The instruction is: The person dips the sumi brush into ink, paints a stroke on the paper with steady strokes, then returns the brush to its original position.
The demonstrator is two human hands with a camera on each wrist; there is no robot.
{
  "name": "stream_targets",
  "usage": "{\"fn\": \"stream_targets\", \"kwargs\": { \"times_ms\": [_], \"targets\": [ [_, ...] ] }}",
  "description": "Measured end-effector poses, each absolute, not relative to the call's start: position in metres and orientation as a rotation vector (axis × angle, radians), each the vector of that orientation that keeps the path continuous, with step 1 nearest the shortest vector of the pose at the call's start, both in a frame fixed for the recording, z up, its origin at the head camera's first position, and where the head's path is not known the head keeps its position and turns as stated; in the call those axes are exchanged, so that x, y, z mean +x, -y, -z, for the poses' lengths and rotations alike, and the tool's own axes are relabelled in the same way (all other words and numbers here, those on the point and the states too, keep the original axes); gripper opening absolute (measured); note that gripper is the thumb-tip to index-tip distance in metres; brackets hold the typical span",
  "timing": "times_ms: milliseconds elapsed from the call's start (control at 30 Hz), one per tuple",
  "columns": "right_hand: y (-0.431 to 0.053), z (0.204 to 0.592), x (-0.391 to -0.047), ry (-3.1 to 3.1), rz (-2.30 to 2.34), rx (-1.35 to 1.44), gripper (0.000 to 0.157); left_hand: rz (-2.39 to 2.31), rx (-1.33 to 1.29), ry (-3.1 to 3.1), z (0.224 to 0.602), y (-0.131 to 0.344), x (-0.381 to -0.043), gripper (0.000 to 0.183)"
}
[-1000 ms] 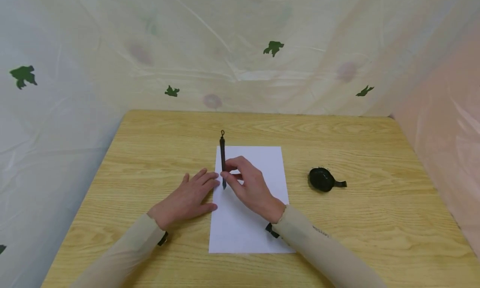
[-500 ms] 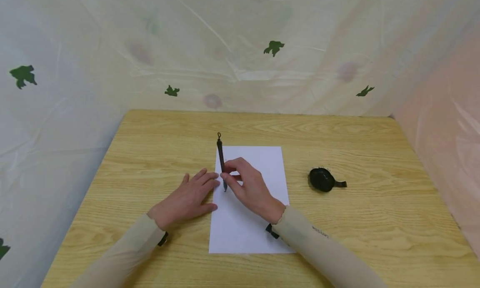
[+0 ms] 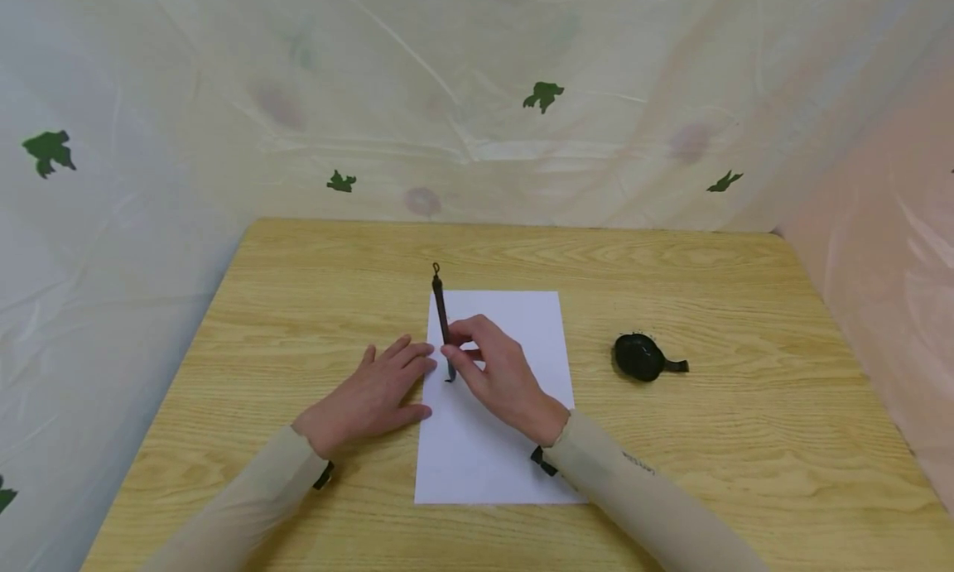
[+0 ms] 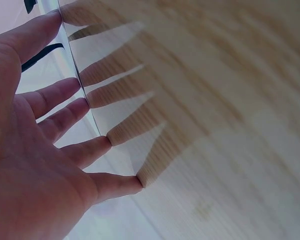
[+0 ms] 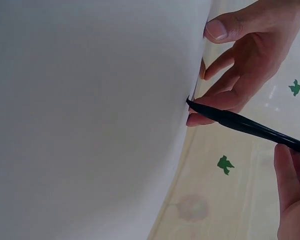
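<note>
A dark calligraphy brush [image 3: 441,311] with a loop at its top stands nearly upright, tilted slightly left, over the left part of a white sheet of paper [image 3: 484,468]. My right hand [image 3: 503,377] pinches it low on the handle between thumb and fingers. In the right wrist view the black bristles [image 5: 197,106] bend where they meet the paper, and a small dark mark shows at the tip in the head view. My left hand [image 3: 368,398] lies flat with spread fingers, its fingertips at the sheet's left edge; the left wrist view shows the palm side and the fingers [image 4: 85,150] pressed to the tabletop.
Right of the paper sits a small black ink dish [image 3: 638,358] with a short handle and dark liquid inside. The wooden table [image 3: 298,282] is enclosed by pale sheeting [image 3: 462,100] with green bird shapes at the back and sides.
The brush's top has tipped a little to the left, while its tip has shifted slightly right and nearer me, onto the paper. A small dark mark now shows there. The left hand stays put.
</note>
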State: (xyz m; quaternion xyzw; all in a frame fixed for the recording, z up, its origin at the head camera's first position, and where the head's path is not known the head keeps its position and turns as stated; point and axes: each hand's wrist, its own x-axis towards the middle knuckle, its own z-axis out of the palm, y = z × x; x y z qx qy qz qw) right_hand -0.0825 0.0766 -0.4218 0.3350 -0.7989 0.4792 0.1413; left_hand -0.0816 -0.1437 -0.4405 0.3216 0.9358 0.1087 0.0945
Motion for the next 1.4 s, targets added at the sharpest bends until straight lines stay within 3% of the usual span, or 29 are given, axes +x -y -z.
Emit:
{"fn": "stream_targets", "kwargs": {
  "times_ms": [1400],
  "targets": [
    [-0.088,0.424,-0.083,2.317,-1.337,0.959,0.022,-0.321,0.978,-2.797,0.44,0.143,-0.08,0.061]
  ]
}}
